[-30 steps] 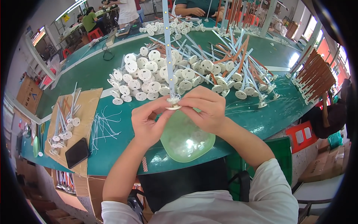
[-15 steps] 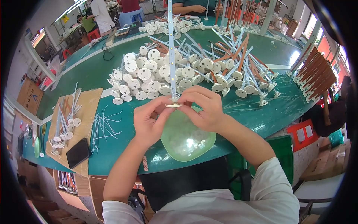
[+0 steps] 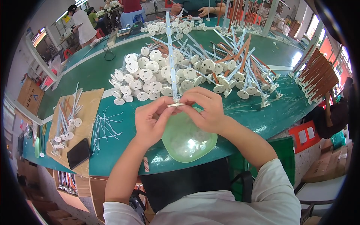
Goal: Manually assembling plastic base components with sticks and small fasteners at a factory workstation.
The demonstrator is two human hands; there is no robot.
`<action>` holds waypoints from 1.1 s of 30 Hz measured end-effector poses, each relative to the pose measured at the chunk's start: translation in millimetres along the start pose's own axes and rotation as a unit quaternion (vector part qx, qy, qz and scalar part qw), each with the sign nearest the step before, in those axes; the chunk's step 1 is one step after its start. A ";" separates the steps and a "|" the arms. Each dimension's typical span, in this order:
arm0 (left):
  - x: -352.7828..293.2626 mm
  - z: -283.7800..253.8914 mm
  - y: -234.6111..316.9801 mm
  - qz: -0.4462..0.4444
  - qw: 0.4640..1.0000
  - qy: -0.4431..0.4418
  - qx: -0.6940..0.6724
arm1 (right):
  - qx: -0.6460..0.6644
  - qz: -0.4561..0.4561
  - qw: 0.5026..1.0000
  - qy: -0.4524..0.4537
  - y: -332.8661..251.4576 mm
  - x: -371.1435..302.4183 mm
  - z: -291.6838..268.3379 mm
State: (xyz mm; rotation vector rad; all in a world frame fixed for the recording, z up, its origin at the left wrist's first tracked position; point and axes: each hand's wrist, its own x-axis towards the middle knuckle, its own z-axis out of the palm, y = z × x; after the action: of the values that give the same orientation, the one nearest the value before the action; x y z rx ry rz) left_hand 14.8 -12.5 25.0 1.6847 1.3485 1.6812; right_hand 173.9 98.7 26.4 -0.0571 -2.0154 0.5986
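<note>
Between both hands, above the green bowl (image 3: 189, 144), is a round white disc (image 3: 176, 105) from which a long narrow LED strip (image 3: 172, 60) rises, dotted with small yellow chips. My left hand (image 3: 152, 118) pinches the disc's left edge between thumb and fingers. The fingers of my right hand (image 3: 204, 108) close on its right edge. Thin white wires show where the strip meets the disc; the fingertips partly hide that joint. Just beyond my hands lies a large heap of similar white discs (image 3: 146, 74), many with strips attached.
At left, a cardboard sheet (image 3: 95, 108) carries a black phone (image 3: 78, 153) and several strip pieces. Loose white wires (image 3: 105, 125) lie beside it. Brown strips (image 3: 318, 75) stand in rows at right. Across the table a person's hands (image 3: 205, 11) are at work.
The LED strip's top has tilted slightly to the left and away, and the disc has turned more edge-on. Both hands keep their hold. The person across the table has moved their hands.
</note>
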 end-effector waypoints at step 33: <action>-4.8 0.3 -13.5 -0.002 0.984 0.076 -0.158 | -0.081 -0.073 0.991 0.074 -7.4 1.0 4.0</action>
State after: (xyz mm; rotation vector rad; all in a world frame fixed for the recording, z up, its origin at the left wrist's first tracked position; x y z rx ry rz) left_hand 11.5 -10.3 11.2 1.3974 1.0746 1.9366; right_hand 171.6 90.9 28.9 -0.0504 -1.9018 0.3280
